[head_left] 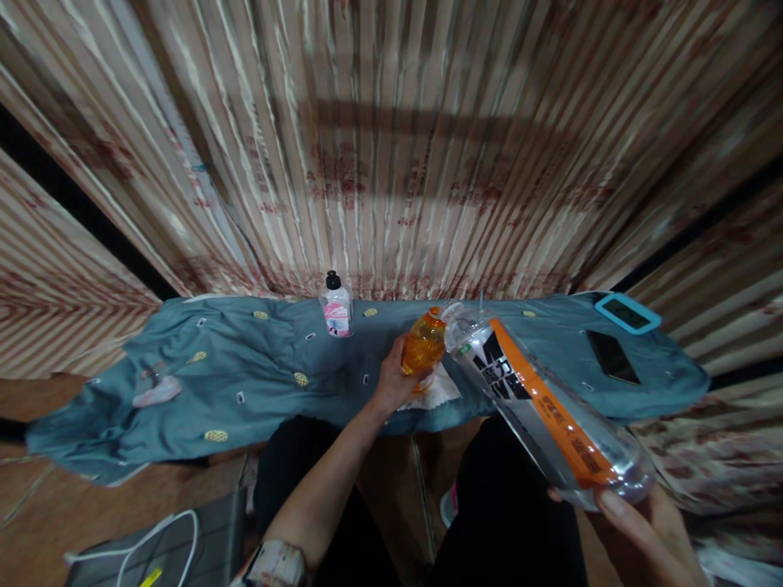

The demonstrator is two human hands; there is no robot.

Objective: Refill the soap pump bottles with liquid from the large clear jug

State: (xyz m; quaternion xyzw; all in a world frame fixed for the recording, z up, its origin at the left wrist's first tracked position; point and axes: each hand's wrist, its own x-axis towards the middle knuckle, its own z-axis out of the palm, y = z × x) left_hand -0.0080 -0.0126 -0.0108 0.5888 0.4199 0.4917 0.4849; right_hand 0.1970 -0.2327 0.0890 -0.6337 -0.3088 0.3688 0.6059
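Left hand holds an amber bottle, right hand a clear bottle.

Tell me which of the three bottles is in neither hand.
The black-topped, pink-labelled bottle: it stands upright on the cloth, while the left hand holds the amber bottle and the right hand the large orange-striped bottle.

The large bottle and the orange bottle look like glossy, see-through plastic. The sheet is creased, matt cloth, the curtain pleated fabric, the napkin matt paper, the phone smooth and glossy.
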